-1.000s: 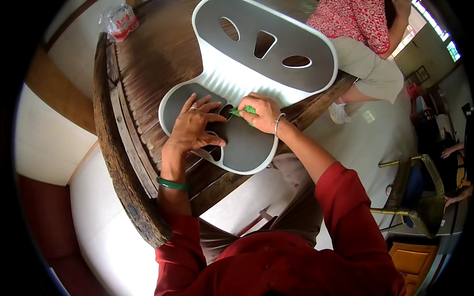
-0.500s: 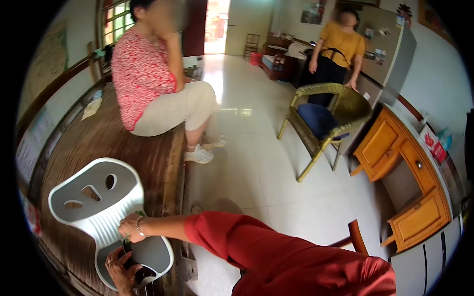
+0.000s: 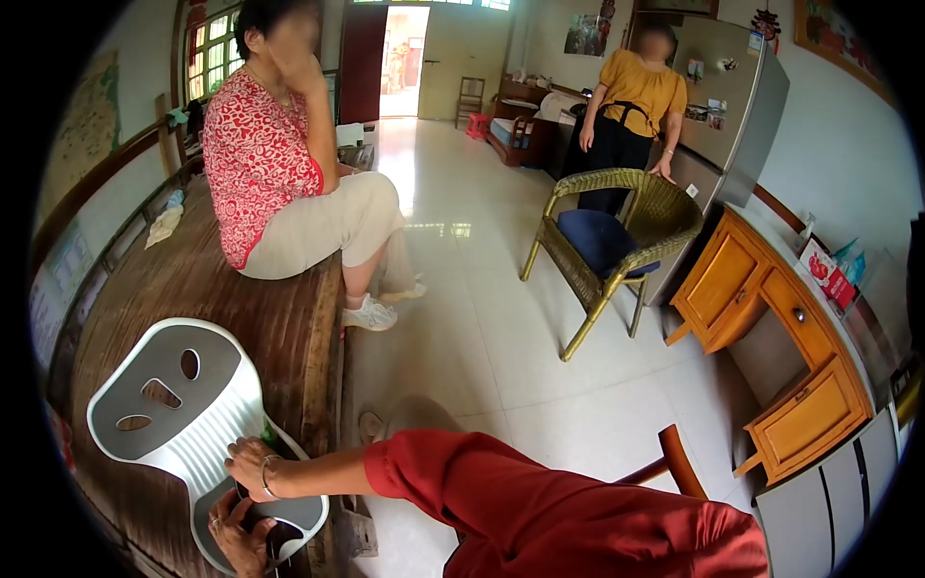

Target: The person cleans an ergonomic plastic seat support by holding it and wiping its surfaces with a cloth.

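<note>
A white plastic piece with grey panels and ribbed middle (image 3: 217,409), shaped like a stool top with cut-out holes, lies on a wooden platform (image 3: 289,337) at lower left. My right hand (image 3: 252,466), at the end of a red sleeve, rests over its near grey panel with bent fingers. Just below it, my left hand (image 3: 239,539) is curled at the panel's holes, thumb apart from the bent fingers. Something dark shows between the two hands, too covered to name. A small green thing (image 3: 269,433) lies beside my right wrist.
A person in a red patterned top (image 3: 265,164) sits on the platform ahead. Another person in a yellow top (image 3: 644,91) stands behind a wicker armchair (image 3: 568,260). A wooden desk (image 3: 752,308) and a fridge (image 3: 718,116) line the right side.
The view has shifted, moving the room slightly left in the frame. My right hand has moved nearer my left hand, and more of the green thing shows.
</note>
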Available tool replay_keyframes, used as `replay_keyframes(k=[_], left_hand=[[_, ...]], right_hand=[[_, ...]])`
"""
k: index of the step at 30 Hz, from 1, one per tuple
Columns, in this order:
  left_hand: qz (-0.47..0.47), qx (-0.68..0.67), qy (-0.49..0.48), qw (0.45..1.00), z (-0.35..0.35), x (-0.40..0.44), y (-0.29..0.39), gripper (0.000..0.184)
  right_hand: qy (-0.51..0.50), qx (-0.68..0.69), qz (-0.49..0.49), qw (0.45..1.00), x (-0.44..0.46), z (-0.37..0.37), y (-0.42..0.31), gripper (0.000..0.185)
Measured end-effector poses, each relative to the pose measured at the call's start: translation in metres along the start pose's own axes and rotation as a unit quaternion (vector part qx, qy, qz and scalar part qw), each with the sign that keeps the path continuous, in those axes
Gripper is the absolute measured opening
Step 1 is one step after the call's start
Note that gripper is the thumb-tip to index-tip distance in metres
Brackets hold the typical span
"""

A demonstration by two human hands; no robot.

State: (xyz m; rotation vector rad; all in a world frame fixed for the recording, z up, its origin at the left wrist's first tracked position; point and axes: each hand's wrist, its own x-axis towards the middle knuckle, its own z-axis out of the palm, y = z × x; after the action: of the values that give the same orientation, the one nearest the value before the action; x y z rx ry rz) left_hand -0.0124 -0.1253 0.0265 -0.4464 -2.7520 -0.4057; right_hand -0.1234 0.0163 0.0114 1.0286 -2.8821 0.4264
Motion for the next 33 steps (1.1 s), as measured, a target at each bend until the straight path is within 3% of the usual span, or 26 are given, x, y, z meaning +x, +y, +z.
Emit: replay_keyframes(k=[2,6,8,13,15,16,17,22,24,26,33], left_hand=[[-0.088,-0.076,-0.007,0.993,0.007,0.001,0.007,0.061],[-0.088,-0.051,0.014,0.995,0.025,-0.003,-0.003,0.063],[-0.06,-0.062,0.017,0.996,0.021,0.0,0.005,0.065],[-0.097,-0.023,0.012,0.995,0.02,0.003,0.026,0.061],[-0.108,-0.001,0.002,0.994,0.022,0.003,0.026,0.058],[-0.046,0.001,0.026,0.999,0.026,0.002,0.024,0.055],[0.014,0.003,0.048,0.999,0.032,0.0,0.021,0.052],[0.023,0.001,0.059,0.998,0.049,-0.002,0.018,0.048],[0.04,0.008,0.062,0.997,0.047,-0.001,0.023,0.045],[-0.002,0.0,0.055,0.998,0.035,0.004,0.039,0.046],[-0.119,-0.021,0.014,0.993,0.034,0.01,0.052,0.054]], right_hand=[[0.004,0.0,-0.021,1.0,-0.012,-0.002,-0.003,0.044],[0.018,0.01,-0.075,0.997,-0.049,-0.01,-0.01,0.049],[0.143,-0.02,-0.136,0.98,-0.059,0.015,-0.003,0.054],[0.089,-0.033,-0.163,0.982,-0.084,0.011,0.006,0.05],[0.194,0.019,-0.193,0.962,-0.091,0.012,0.015,0.04],[0.192,0.019,-0.193,0.962,-0.09,0.014,0.016,0.04],[0.186,0.047,-0.174,0.966,-0.089,0.016,0.019,0.04],[0.177,0.078,-0.095,0.977,-0.06,0.017,0.025,0.037],[0.116,0.077,-0.062,0.988,-0.041,0.009,0.026,0.033],[0.058,0.075,-0.023,0.995,-0.019,0.002,0.029,0.035],[0.005,0.067,0.034,0.997,0.018,-0.007,0.033,0.027]])
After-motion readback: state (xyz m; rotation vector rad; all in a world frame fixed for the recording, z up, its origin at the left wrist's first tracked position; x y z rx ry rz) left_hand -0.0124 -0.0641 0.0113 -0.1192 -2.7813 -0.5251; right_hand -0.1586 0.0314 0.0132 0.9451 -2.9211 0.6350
